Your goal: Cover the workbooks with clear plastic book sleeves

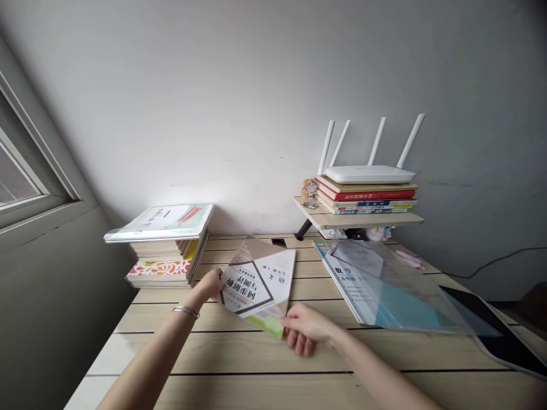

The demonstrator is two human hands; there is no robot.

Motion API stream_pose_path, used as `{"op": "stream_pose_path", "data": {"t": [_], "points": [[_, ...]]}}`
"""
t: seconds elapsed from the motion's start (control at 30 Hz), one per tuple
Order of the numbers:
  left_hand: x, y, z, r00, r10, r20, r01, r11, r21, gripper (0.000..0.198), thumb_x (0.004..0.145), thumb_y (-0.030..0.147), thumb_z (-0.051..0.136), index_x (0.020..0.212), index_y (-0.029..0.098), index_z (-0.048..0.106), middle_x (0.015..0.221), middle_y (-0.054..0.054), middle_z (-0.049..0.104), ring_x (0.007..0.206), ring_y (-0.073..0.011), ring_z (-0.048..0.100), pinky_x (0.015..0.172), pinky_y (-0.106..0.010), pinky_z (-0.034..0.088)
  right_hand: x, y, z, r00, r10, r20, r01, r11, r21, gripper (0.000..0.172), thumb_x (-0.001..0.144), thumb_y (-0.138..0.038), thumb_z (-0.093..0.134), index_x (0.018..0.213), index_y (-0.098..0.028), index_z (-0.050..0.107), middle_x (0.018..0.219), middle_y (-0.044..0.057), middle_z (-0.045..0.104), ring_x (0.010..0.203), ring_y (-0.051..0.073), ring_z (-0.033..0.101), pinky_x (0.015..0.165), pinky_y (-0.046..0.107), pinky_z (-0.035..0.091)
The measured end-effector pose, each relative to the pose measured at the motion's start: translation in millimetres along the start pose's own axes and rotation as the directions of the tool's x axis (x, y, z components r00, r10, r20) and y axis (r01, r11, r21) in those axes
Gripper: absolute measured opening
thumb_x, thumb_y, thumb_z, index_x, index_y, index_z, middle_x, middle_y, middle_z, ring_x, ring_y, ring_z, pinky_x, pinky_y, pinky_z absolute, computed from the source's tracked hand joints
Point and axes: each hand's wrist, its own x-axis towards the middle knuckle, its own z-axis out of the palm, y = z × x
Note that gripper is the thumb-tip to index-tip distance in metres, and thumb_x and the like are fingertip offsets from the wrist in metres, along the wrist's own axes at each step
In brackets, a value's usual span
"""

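Observation:
A workbook (256,285) with a white, brown and green cover is held tilted over the middle of the desk, its print turned away from upright. My left hand (210,285) grips its left edge, a bracelet on that wrist. At the lower right corner, my right hand (305,329) pinches the book, thumb on top and fingers curled below; it is slightly blurred. To the right lies another workbook (348,285), partly covered by a clear plastic cover (410,296) with a blue area showing through.
A pile of books (162,270) stands at the left, topped by a wider white book (162,223). At right, a white router (370,173) sits on stacked books (370,196) on a small raised shelf (363,218). A dark-screened tablet (496,330) lies at the right edge.

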Motion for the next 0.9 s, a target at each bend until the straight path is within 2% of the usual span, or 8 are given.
{"op": "stream_pose_path", "data": {"t": [0.1, 0.2, 0.27, 0.33, 0.4, 0.47, 0.63, 0.9], "points": [[7, 2, -21.6, 0.991, 0.121, 0.051, -0.127, 0.983, 0.135, 0.021, 0.065, 0.003, 0.056, 0.079, 0.017, 0.062, 0.076, -0.003, 0.068, 0.074, -0.0211, 0.064, 0.065, -0.027, 0.047, -19, -10, -4, 0.975, -0.219, -0.045, 0.197, 0.938, -0.286, 0.030, 0.085, -0.039, 0.047, 0.069, -0.016, 0.056, 0.063, 0.006, 0.066, 0.052, 0.016, 0.062, 0.047, 0.026, 0.048], [15, 19, -38.1, 0.963, 0.257, 0.076, -0.268, 0.930, 0.253, 0.021, 0.065, 0.002, 0.054, 0.072, 0.019, 0.062, 0.074, -0.003, 0.067, 0.081, -0.0245, 0.063, 0.079, -0.036, 0.045, -23, -38, -25, 0.690, -0.669, -0.277, 0.453, 0.697, -0.556, 0.015, 0.079, -0.032, 0.056, 0.085, -0.019, 0.061, 0.093, 0.007, 0.068, 0.090, 0.021, 0.063, 0.081, 0.035, 0.048], [21, 39, -41.2, 0.935, 0.343, 0.085, -0.352, 0.881, 0.314, 0.023, 0.066, 0.000, 0.053, 0.069, 0.020, 0.063, 0.072, -0.003, 0.066, 0.087, -0.0262, 0.062, 0.089, -0.044, 0.038, -11, -54, -39, 0.550, -0.775, -0.312, 0.486, 0.601, -0.635, 0.025, 0.074, -0.028, 0.061, 0.098, -0.020, 0.062, 0.111, 0.009, 0.063, 0.108, 0.023, 0.055, 0.093, 0.038, 0.040], [26, 62, -36.7, 0.900, 0.427, 0.084, -0.427, 0.829, 0.360, 0.026, 0.068, -0.002, 0.051, 0.069, 0.021, 0.063, 0.072, -0.003, 0.066, 0.093, -0.0264, 0.059, 0.097, -0.050, 0.029, 9, -61, -45, 0.606, -0.728, -0.319, 0.484, 0.656, -0.579, 0.031, 0.071, -0.028, 0.064, 0.101, -0.019, 0.063, 0.110, 0.010, 0.064, 0.105, 0.023, 0.056, 0.090, 0.035, 0.041], [31, 84, -25.9, 0.860, 0.507, 0.065, -0.489, 0.779, 0.393, 0.030, 0.072, -0.002, 0.047, 0.074, 0.023, 0.065, 0.079, -0.005, 0.067, 0.102, -0.0254, 0.055, 0.103, -0.051, 0.021, 33, -58, -45, 0.735, -0.609, -0.298, 0.454, 0.768, -0.451, 0.024, 0.070, -0.031, 0.065, 0.090, -0.018, 0.066, 0.089, 0.006, 0.069, 0.085, 0.020, 0.062, 0.076, 0.030, 0.046], [35, 102, -11.5, 0.819, 0.572, 0.040, -0.535, 0.737, 0.414, 0.034, 0.078, -0.001, 0.042, 0.081, 0.023, 0.065, 0.091, -0.007, 0.067, 0.110, -0.0239, 0.050, 0.107, -0.050, 0.013, 53, -48, -42, 0.790, -0.530, -0.309, 0.408, 0.830, -0.381, 0.018, 0.069, -0.034, 0.065, 0.072, -0.016, 0.065, 0.064, 0.000, 0.064, 0.066, 0.017, 0.060, 0.063, 0.027, 0.044], [35, 110, 22.5, 0.736, 0.666, -0.126, -0.535, 0.684, 0.496, 0.044, 0.079, -0.001, 0.041, 0.112, 0.022, 0.058, 0.128, -0.010, 0.052, 0.126, -0.0240, 0.037, 0.110, -0.055, 0.006, 76, -23, -43, 0.754, -0.443, -0.486, 0.334, 0.895, -0.296, 0.027, 0.071, -0.041, 0.062, 0.063, -0.015, 0.062, 0.050, -0.003, 0.054, 0.055, 0.014, 0.053, 0.053, 0.023, 0.039], [8, 28, 46.9, 0.877, 0.473, -0.083, -0.385, 0.796, 0.467, 0.035, 0.087, 0.019, 0.044, 0.120, 0.020, 0.055, 0.142, -0.012, 0.042, 0.134, -0.0294, 0.029, 0.106, -0.063, 0.017, 93, -24, -58, 0.673, -0.341, -0.657, 0.263, 0.940, -0.218, 0.030, 0.076, -0.042, 0.056, 0.067, -0.014, 0.062, 0.049, -0.002, 0.053, 0.050, 0.013, 0.050, 0.049, 0.023, 0.038]]}}
